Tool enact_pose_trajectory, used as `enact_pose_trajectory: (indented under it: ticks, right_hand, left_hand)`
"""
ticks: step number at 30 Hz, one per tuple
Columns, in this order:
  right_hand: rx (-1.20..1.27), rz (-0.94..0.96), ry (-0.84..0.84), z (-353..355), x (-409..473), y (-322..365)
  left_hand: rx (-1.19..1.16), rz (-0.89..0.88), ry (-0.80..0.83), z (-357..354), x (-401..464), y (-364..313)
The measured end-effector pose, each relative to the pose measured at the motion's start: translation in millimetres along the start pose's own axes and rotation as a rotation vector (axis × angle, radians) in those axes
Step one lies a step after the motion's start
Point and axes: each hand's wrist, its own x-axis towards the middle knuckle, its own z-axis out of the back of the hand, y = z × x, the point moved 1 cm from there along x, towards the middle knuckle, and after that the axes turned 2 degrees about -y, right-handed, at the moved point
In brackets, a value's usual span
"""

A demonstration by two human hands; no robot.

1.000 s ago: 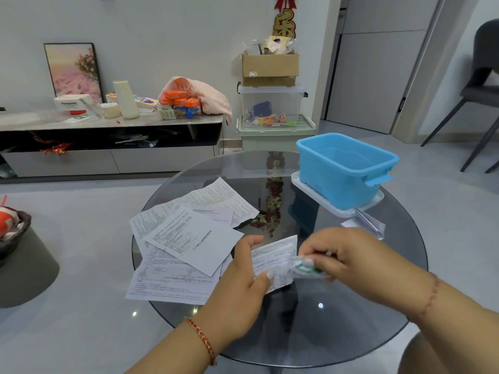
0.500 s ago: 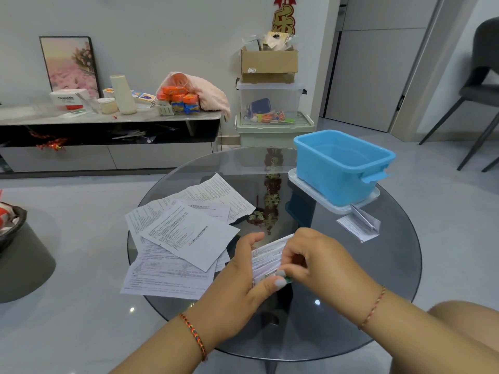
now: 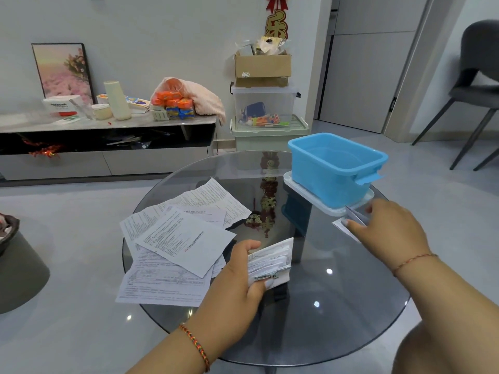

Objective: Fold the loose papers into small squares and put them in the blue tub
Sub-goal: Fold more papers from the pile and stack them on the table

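Right hand (image 3: 388, 228) has left the folded paper (image 3: 271, 261), now pinched by left hand (image 3: 240, 276) alone, and touches the folded slip (image 3: 351, 221) (grip unclear) at 5 o'clock of blue tub (image 3: 334, 168); tubbing next, probably.

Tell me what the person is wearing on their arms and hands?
Both forearms are bare, with no sleeves showing. The left hand has a braided red, green and yellow bracelet at its wrist. The right hand has a thin red string bracelet.
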Motion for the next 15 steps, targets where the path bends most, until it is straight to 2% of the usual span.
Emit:
enact_pose_trajectory:
  ticks: [3, 6, 9, 12, 15]
  right_hand:
    - [-0.057, -0.085, 0.083, -14, 11, -13]
    - [-0.029, -0.06, 0.068, -15, 12, -14]
    - [0.219, 0.157, 0.041, 2, 0, -2]
    - [0.554, 0.414, 0.244, 31, -23, 22]
    - [0.616, 0.594, 0.396, 34, -41, 37]
  left_hand:
    - [-0.021, 0.016, -0.002, 0, 0, 0]
    - [-0.044, 0.036, 0.019, 1, 1, 0]
    - [-0.045, 0.039, 0.042, 3, 3, -1]
    - [-0.046, 0.044, 0.084, 6, 2, -1]
    - [-0.068, 0.034, 0.123, 7, 3, 1]
